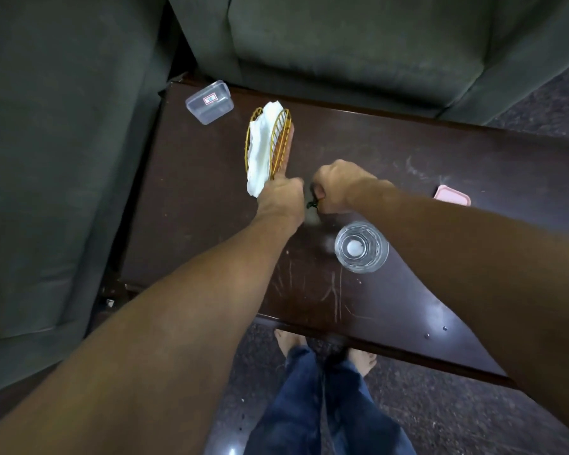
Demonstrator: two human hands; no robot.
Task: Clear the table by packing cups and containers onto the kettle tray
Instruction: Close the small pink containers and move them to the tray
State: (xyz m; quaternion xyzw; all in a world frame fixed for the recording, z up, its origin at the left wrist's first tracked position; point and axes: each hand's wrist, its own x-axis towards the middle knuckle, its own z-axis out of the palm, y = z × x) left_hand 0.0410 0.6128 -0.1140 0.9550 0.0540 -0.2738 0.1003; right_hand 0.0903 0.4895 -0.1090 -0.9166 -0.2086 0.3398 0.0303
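Right hand (337, 188) curled round small dark item (311, 205), blurred. Left hand (281, 200) curled beside it, hold cannot tell. Drinking glass (362, 247) at 4 o'clock; plastic container (210, 101) at 11.

glass (361, 247) right of napkin holder (270, 142), container (209, 102) behind

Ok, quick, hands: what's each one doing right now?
Left hand: curled by the napkin holder; grip hidden, cannot tell.
Right hand: pinching a small dark thing, blurred.

I stood in a home living room — grey-green sofas (342, 44) beside a scratched dark coffee table (211, 224), napkin holder (270, 139) on it.
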